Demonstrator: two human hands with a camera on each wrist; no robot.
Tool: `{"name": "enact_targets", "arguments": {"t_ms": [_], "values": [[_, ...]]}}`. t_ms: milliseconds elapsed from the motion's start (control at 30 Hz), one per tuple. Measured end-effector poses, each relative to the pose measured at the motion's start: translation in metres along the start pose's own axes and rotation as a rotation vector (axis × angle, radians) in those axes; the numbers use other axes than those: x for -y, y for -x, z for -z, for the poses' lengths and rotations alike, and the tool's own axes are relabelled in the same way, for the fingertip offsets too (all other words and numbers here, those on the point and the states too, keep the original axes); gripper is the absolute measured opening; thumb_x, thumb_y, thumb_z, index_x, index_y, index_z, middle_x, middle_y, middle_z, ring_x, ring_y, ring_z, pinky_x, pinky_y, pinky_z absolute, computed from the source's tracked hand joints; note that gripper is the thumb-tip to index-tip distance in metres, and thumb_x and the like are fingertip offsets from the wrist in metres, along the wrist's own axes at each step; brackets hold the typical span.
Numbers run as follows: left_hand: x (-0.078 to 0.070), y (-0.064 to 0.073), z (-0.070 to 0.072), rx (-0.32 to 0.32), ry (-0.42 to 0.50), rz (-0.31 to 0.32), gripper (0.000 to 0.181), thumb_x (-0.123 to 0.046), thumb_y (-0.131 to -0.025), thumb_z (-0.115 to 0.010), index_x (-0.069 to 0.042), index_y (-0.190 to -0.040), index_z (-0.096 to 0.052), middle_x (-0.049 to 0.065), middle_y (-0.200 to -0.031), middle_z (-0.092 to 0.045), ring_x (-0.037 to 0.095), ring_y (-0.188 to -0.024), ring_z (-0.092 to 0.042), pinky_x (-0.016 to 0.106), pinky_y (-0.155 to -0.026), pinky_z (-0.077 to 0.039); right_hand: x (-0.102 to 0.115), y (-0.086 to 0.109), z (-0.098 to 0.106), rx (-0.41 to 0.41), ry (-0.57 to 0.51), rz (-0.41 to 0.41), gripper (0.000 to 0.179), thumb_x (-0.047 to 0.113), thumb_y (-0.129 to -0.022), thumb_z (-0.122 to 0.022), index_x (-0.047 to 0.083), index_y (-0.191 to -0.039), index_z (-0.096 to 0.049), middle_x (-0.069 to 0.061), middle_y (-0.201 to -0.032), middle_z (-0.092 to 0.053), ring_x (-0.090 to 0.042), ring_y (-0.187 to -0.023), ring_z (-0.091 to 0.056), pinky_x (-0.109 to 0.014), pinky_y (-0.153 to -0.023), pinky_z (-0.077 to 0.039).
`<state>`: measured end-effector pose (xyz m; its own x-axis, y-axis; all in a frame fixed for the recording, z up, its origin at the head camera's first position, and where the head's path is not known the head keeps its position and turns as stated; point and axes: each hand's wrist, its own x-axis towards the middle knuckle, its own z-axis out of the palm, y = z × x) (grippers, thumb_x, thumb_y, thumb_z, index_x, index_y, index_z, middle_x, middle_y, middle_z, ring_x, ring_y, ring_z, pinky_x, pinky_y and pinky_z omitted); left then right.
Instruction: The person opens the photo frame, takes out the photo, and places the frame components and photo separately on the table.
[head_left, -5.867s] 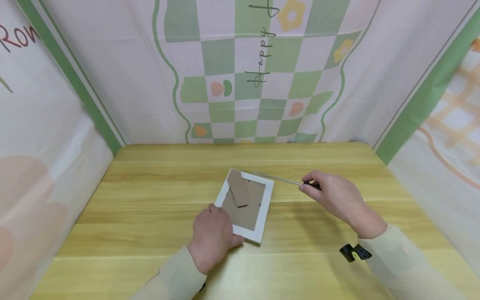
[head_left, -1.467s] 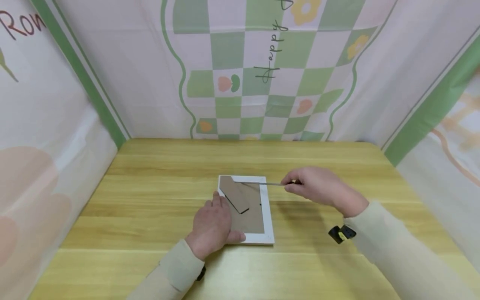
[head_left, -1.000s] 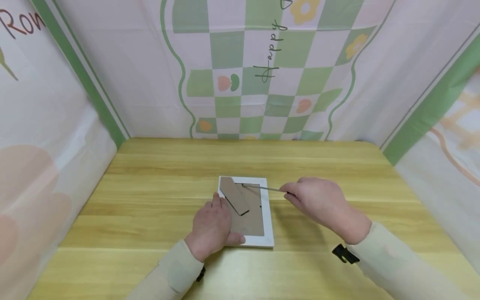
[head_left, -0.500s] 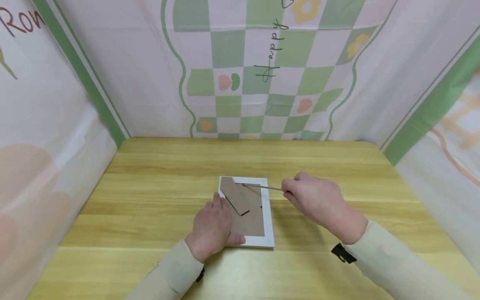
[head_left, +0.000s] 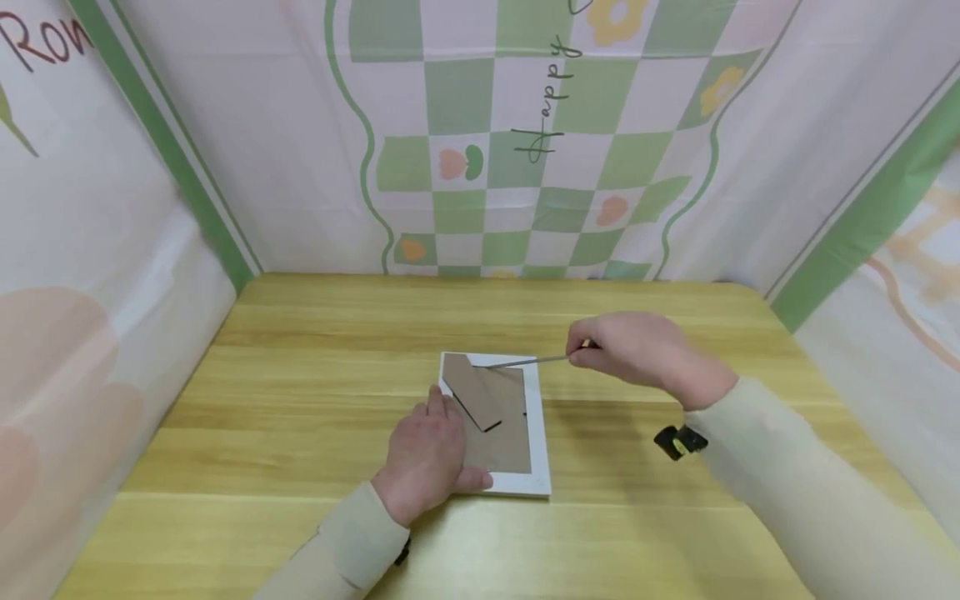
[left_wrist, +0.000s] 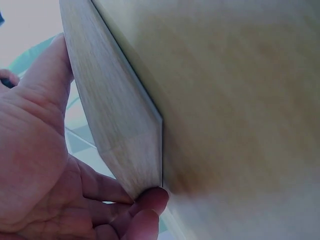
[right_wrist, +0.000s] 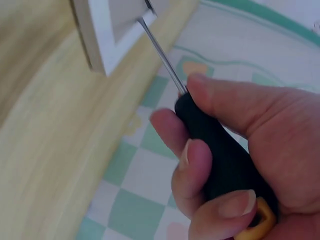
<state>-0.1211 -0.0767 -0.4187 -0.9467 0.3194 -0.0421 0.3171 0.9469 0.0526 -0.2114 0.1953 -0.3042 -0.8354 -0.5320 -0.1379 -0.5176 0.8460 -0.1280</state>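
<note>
A white picture frame (head_left: pixel 537 433) lies face down on the table, its brown backboard (head_left: pixel 502 450) and slanting stand leg (head_left: pixel 472 392) upward. My left hand (head_left: pixel 423 454) holds its near left part, fingers along the left side and thumb on the near edge. The left wrist view shows fingertips bent round a corner of the frame's pale side (left_wrist: pixel 110 95). My right hand (head_left: pixel 637 350) grips a screwdriver (right_wrist: pixel 215 135) by its black handle with a yellow end. The screwdriver's thin metal shaft (head_left: pixel 525 362) points left, its tip at the backboard's far edge near the stand leg.
The wood-grain table (head_left: pixel 300 375) reaches back to a hanging cloth (head_left: pixel 457 100) with green checks. More printed cloth (head_left: pixel 112 208) hangs at the left, and another cloth (head_left: pixel 885 275) at the right. A black strap piece (head_left: pixel 680 442) sits on the right wrist.
The frame was turned straighter and the screwdriver tip came from beyond its far edge onto the backboard. In the last half second my right hand rose, tilting the handle up; my left hand stayed put.
</note>
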Motion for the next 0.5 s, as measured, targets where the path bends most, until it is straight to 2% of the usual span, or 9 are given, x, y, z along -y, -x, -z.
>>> {"name": "enact_targets", "arguments": {"t_ms": [100,233,333,433,500], "values": [[-0.001,0.0,0.0,0.002,-0.002,0.002,0.122,-0.079,-0.07,-0.078,0.015,-0.142,-0.052,0.034,-0.151,-0.05,0.037,-0.122,-0.065,0.042,-0.088,-0.06,-0.01,-0.01,0.008,0.075,-0.095,0.0,0.009,0.027,-0.103,-0.067,0.025,-0.104,-0.075,0.009,-0.096,-0.073,-0.009,-0.079,-0.063,-0.037,-0.072,-0.054],[-0.001,0.001,0.0,-0.003,-0.013,-0.003,0.121,-0.079,-0.071,-0.078,0.015,-0.142,-0.052,0.034,-0.151,-0.05,0.037,-0.121,-0.065,0.041,-0.087,-0.06,-0.022,-0.022,0.016,0.188,-0.278,-0.033,0.014,0.026,-0.105,-0.064,0.018,-0.108,-0.074,0.001,-0.099,-0.069,-0.015,-0.077,-0.061,-0.035,-0.07,-0.053],[-0.001,0.001,0.001,-0.009,-0.021,-0.006,0.121,-0.08,-0.071,-0.078,0.015,-0.142,-0.053,0.033,-0.15,-0.051,0.037,-0.121,-0.066,0.041,-0.087,-0.06,-0.031,-0.03,0.019,0.252,-0.381,-0.05,0.016,0.024,-0.105,-0.063,0.013,-0.11,-0.074,-0.004,-0.096,-0.066,-0.018,-0.079,-0.058,-0.034,-0.069,-0.052],[-0.001,0.001,0.0,-0.01,-0.035,-0.007,0.121,-0.081,-0.071,-0.077,0.014,-0.142,-0.053,0.033,-0.15,-0.052,0.036,-0.12,-0.066,0.041,-0.085,-0.061,-0.036,-0.031,0.018,0.254,-0.408,-0.044,0.016,0.022,-0.105,-0.064,0.012,-0.111,-0.075,-0.004,-0.097,-0.068,-0.017,-0.082,-0.059,-0.034,-0.069,-0.053],[-0.001,0.001,0.0,-0.005,-0.041,-0.006,0.122,-0.081,-0.071,-0.076,0.014,-0.142,-0.053,0.032,-0.15,-0.052,0.035,-0.121,-0.066,0.041,-0.085,-0.061,-0.033,-0.026,0.015,0.217,-0.37,-0.033,0.015,0.023,-0.104,-0.065,0.015,-0.11,-0.076,-0.002,-0.098,-0.07,-0.016,-0.082,-0.062,-0.034,-0.069,-0.055]]}}
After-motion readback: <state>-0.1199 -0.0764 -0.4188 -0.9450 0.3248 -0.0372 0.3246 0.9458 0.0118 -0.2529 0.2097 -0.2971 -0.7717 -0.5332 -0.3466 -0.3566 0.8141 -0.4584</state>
